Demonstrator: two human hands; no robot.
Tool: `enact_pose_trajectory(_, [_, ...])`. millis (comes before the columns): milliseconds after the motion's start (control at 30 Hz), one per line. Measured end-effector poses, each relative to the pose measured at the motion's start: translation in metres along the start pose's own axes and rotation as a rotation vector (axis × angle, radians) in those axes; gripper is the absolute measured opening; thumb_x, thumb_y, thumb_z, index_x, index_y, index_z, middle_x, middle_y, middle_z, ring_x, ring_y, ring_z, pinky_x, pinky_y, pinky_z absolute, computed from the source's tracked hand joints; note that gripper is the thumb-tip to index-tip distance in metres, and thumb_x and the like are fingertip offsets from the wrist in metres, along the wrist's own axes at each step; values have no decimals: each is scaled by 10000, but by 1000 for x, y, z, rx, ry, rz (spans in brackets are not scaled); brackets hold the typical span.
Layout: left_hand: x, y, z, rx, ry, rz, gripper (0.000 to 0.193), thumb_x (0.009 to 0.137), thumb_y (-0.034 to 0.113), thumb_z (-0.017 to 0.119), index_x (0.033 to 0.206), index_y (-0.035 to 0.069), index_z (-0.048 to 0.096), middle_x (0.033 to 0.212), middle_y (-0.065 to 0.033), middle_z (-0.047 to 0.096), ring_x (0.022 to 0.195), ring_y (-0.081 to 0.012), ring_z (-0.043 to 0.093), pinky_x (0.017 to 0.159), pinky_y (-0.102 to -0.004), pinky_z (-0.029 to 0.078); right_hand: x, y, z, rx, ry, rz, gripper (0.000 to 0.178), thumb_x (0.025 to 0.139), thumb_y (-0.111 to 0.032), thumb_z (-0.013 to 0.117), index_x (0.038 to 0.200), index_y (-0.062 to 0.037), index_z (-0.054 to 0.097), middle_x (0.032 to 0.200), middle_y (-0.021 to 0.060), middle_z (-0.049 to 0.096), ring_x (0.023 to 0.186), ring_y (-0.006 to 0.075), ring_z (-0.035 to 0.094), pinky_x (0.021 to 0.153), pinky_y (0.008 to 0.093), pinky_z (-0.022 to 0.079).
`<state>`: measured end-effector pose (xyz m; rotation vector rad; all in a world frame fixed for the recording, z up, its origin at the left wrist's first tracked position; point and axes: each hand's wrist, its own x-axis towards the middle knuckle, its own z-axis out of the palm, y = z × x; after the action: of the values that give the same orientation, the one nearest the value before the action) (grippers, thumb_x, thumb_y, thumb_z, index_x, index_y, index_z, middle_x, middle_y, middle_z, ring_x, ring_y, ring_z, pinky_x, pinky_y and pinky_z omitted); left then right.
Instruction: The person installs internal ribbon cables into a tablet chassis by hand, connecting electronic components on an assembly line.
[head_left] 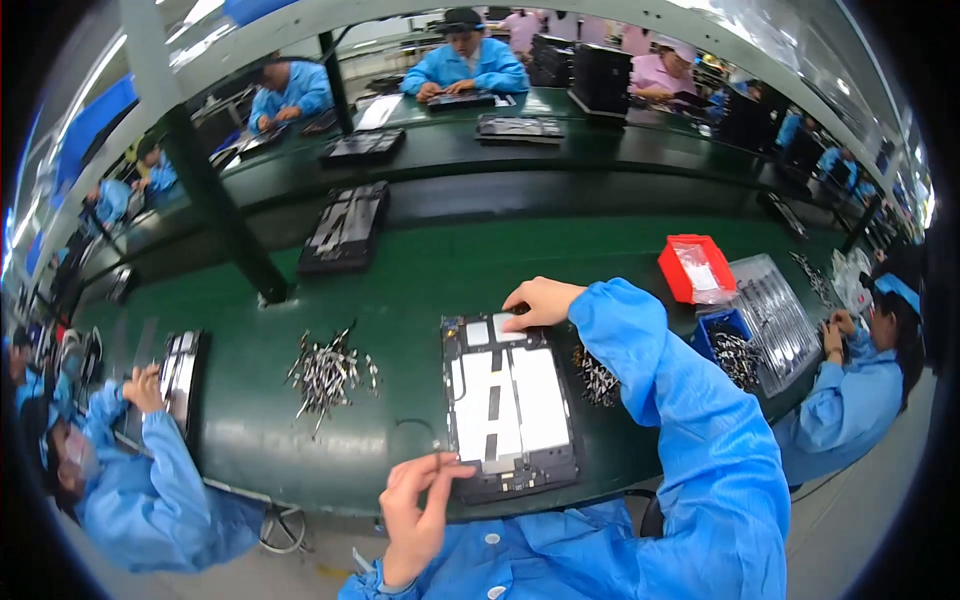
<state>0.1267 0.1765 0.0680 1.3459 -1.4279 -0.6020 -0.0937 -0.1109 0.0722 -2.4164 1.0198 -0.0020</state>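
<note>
In front of me on the green bench lies an opened tablet, its large white battery panels, black strips and lower circuit board showing. My right hand grips its far edge, thumb on a silver-white plate and fingers bent over the rim. At the near left corner is my left hand, thumb and index finger pinched together; whatever is between them is too small to name. A thin dark cable curves on the bench just beyond those fingertips. Left of the tablet lies a loose pile of small black-and-silver parts.
Another parts pile lies beside my right sleeve. Farther right are a red bin, a blue bin and a clear ribbed tray. A green post rises at left. Co-workers sit on both sides and across the dark conveyor.
</note>
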Motion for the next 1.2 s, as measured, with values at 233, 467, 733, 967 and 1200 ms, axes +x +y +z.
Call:
enact_pose_trajectory(233, [-5, 0, 11, -172, -197, -162, 179, 911, 60, 541, 1057, 1, 627, 906, -92, 739, 830, -253, 710, 778, -327, 513, -113, -129, 48, -87, 530, -396, 509, 802, -3, 612, 1298, -116, 591, 862, 84, 634, 802, 268, 630, 706, 361, 541])
enact_pose_trajectory(467, [4, 7, 14, -155, -389, -224, 252, 889, 176, 646, 1055, -13, 630, 974, -126, 724, 923, -283, 695, 780, -342, 540, -116, -135, 96, -8, 644, -407, 380, 725, -13, 686, 1097, -83, 712, 862, 34, 658, 743, 189, 655, 627, 285, 553])
enact_pose_trajectory(733, [-16, -23, 8, 529, -311, 24, 1006, 642, 469, 819, 1384, -57, 388, 1288, -233, 551, 1200, -351, 547, 1024, -410, 419, -68, -132, 79, 818, 458, 63, 215, 850, -16, 675, 1061, -4, 718, 881, 106, 682, 727, 166, 680, 662, 253, 552])
enact_pose_trajectory(967, [-25, -34, 8, 574, -292, 129, 708, 763, 432, 743, 1256, -37, 545, 1152, -192, 634, 1098, -283, 620, 954, -370, 477, -32, -116, 97, 784, 314, 101, 198, 885, 3, 648, 1074, 17, 705, 862, 70, 662, 689, 89, 632, 611, 202, 519])
enact_pose_trajectory(1200, [26, -38, -31, 691, -234, 306, 406, 773, 382, 710, 1025, 65, 682, 947, -47, 645, 882, -215, 612, 752, -348, 454, -29, -114, 98, 551, 376, 39, 220, 847, 7, 670, 1060, -21, 718, 808, 60, 665, 598, 72, 587, 520, 205, 458])
